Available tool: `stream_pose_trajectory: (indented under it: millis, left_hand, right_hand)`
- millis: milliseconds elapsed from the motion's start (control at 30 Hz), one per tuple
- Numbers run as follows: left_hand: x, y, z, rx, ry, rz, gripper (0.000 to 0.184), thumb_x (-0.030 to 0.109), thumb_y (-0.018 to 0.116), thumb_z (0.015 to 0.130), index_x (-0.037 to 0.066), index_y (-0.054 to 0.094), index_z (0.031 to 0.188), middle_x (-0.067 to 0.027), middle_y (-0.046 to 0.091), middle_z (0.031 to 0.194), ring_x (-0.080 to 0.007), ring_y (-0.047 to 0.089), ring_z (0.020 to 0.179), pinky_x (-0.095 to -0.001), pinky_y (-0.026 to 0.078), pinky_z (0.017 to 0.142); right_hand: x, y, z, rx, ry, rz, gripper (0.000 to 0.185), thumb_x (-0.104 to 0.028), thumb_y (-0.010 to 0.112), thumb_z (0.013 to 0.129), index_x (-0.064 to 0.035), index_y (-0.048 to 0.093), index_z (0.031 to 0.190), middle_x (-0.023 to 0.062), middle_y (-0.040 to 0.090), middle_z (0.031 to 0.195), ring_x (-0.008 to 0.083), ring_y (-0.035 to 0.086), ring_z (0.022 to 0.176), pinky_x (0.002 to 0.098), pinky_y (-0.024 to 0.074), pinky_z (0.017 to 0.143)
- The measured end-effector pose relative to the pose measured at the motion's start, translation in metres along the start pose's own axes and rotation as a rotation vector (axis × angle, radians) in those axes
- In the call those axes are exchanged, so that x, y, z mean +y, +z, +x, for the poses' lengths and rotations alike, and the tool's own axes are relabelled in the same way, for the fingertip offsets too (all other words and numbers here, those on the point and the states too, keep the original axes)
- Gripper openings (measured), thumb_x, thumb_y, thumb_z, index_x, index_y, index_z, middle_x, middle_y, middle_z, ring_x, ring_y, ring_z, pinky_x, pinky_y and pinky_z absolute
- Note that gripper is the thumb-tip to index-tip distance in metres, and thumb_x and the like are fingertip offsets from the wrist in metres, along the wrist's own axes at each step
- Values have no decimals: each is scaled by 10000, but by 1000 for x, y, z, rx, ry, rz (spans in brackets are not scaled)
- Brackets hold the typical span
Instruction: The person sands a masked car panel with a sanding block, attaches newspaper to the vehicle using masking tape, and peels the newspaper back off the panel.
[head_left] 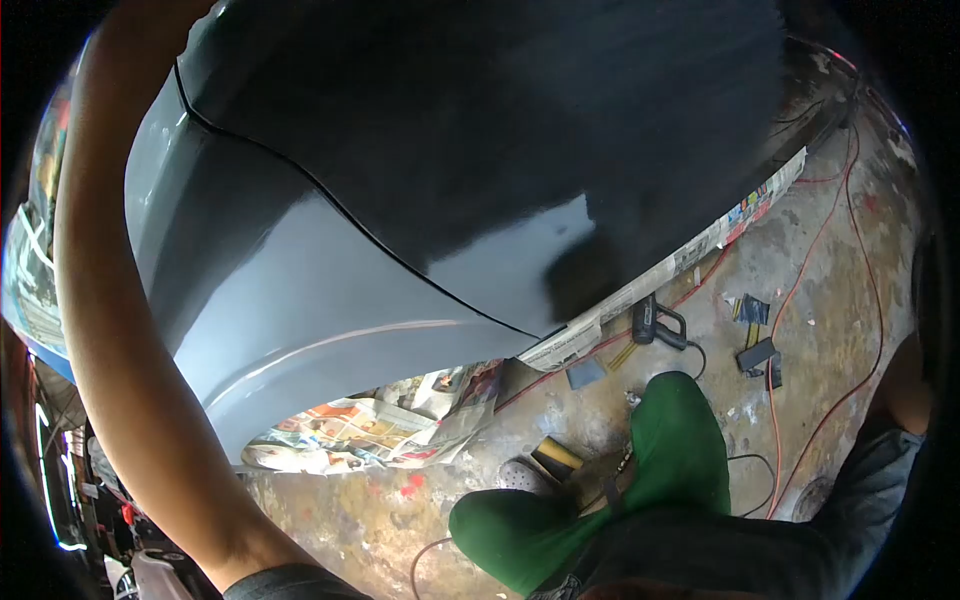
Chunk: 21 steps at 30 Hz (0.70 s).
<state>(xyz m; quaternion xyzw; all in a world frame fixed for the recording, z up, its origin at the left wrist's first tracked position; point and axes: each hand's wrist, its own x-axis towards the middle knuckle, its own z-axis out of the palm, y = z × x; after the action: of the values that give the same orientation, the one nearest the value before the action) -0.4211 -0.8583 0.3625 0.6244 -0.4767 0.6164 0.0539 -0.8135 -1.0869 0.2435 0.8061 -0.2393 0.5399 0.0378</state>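
Note:
A glossy dark car body panel (480, 130) fills the upper middle. A curved black seam separates it from a grey fender (290, 300). My left arm reaches up along the left side of the view, over the fender's edge; its hand lies beyond the top edge, so what it touches is hidden. On the right, part of my right arm shows beside a dark sleeve, and my right hand cannot be seen. Newspaper (390, 425) covers the wheel opening, and a masked strip (640, 290) runs along the panel's lower edge.
A black corded tool (657, 324) lies on the stained floor (340, 510). Near it are a dark block (755, 354), sanding sheets (586, 373) and a yellow-and-black block (557, 458). Red hoses (875, 300) cross the right side. Green-clad knees (680, 430) are bent below the panel.

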Motion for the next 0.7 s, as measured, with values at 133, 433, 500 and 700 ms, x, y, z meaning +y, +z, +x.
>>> stream_pose_trajectory:
  millis: [133,433,500,700]
  left_hand:
    - [-114,42,41,-185,419,-57,195,193,701,895,149,747,1080,-71,659,788,-189,580,635,-356,478,601]
    - [-83,40,24,-371,-24,-112,292,299,640,976,206,748,1231,-60,673,897,-167,549,687,-314,479,690]
    - [-75,36,22,-394,-161,-77,326,382,640,978,180,765,1201,-62,687,891,-159,542,687,-316,472,699]
    - [-92,51,17,-150,59,-275,338,393,640,975,142,775,1158,-76,669,867,-171,552,708,-343,468,713]
  right_hand:
    - [-3,-3,5,7,-25,-7,195,-96,725,908,48,760,1034,107,749,963,160,670,859,298,519,791]
    - [-2,-3,15,7,-66,-22,198,-94,723,900,48,768,1030,114,754,956,164,675,845,304,528,773]
    - [-4,-4,16,3,-73,-25,198,-94,723,899,49,770,1029,116,756,954,165,676,842,305,530,769]
    - [-6,-4,18,-1,-85,-25,200,-92,722,894,49,776,1025,121,759,949,168,680,832,309,536,756]
